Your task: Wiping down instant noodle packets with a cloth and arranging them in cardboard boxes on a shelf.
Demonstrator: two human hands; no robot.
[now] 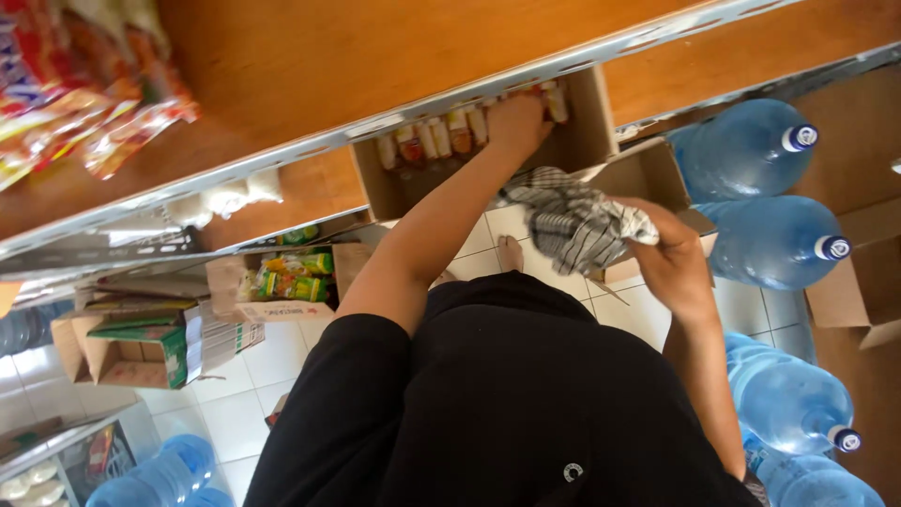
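The left arm is stretched out from a black sleeve, and the left hand (517, 122) is placed inside an open cardboard box (582, 131) that stands on the wooden shelf (310, 56). Its fingers are curled down over the small bottles (441, 136) in the box; whether the grip is closed on one of them cannot be told, because the fingertips are hidden. The bottles are standing in a row along the far wall of the box, most of them to the left of this hand, with light bodies and red or orange labels.

The right arm is bent at the elbow, and the right hand (674, 258) is raised in front of the box, nearer to the body than the left hand. Its grip is closed on a checked cloth (572, 223) in black and white, which is bunched and hangs out to the left of the fingers, just below the left forearm.

To the right of the right hand, large blue water bottles (751, 150) with white caps are lying on their sides, one above another. Far to the left of both hands, lower cardboard boxes are seen on the white tiled floor (272, 357); one box (282, 282) is filled with green and yellow packets. Bright snack bags (84, 84) are lying on the shelf at the far left.
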